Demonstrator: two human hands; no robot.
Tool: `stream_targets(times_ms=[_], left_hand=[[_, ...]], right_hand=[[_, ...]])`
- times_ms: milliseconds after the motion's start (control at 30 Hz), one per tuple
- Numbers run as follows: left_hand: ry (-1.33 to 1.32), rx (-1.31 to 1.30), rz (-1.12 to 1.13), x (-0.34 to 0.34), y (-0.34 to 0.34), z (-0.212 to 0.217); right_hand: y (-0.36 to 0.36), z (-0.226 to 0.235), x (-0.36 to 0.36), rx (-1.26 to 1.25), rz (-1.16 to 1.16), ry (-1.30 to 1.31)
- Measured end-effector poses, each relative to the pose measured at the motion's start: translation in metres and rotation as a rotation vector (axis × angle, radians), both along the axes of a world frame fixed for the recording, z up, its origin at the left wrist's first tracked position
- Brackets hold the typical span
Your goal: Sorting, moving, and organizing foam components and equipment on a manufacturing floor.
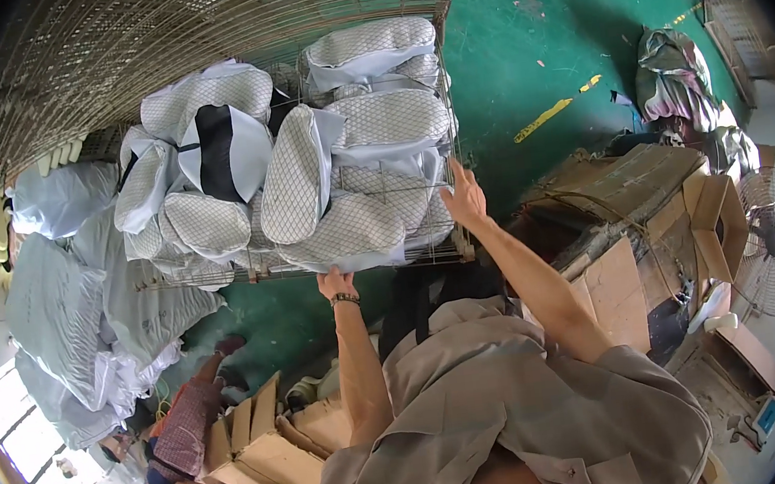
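A wire cage [445, 73] in front of me is heaped with white pillows [292, 178] that have a diamond pattern and smooth white sides. One of them shows a black panel [216, 152]. At the cage's near edge, my left hand [337, 284] curls its fingers over the rim, just below a pillow lying along that side. A dark band circles my left wrist. My right hand [467, 199] is by the near right corner post, fingers stretched and thumb apart, holding nothing. Whether its fingers touch the wire is hard to make out.
Large stuffed white sacks [56, 308] are piled at the left. Behind them a person [182, 428] bends over flattened cardboard [267, 447]. Cardboard boxes [631, 195] and a standing fan [769, 235] are at the right. Green floor [564, 31] stretches beyond the cage.
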State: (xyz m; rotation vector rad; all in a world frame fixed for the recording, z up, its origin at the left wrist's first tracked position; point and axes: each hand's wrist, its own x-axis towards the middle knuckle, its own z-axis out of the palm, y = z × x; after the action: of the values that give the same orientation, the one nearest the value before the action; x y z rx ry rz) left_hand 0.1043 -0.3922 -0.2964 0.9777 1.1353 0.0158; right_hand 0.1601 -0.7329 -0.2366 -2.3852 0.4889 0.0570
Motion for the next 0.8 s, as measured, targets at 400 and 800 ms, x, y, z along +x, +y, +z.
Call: stream_targets(times_ms=[400,800], left_hand=[[0.01,-0.282,-0.265,-0.02,-0.051,0.0],[-0.187,-0.587,-0.317,-0.031,-0.021,0.012]], right_hand=[[-0.036,-0.004,0.193,0.945,-0.189,-0.041],[0.057,0.005,-0.011,0.681,-0.027,0.37]])
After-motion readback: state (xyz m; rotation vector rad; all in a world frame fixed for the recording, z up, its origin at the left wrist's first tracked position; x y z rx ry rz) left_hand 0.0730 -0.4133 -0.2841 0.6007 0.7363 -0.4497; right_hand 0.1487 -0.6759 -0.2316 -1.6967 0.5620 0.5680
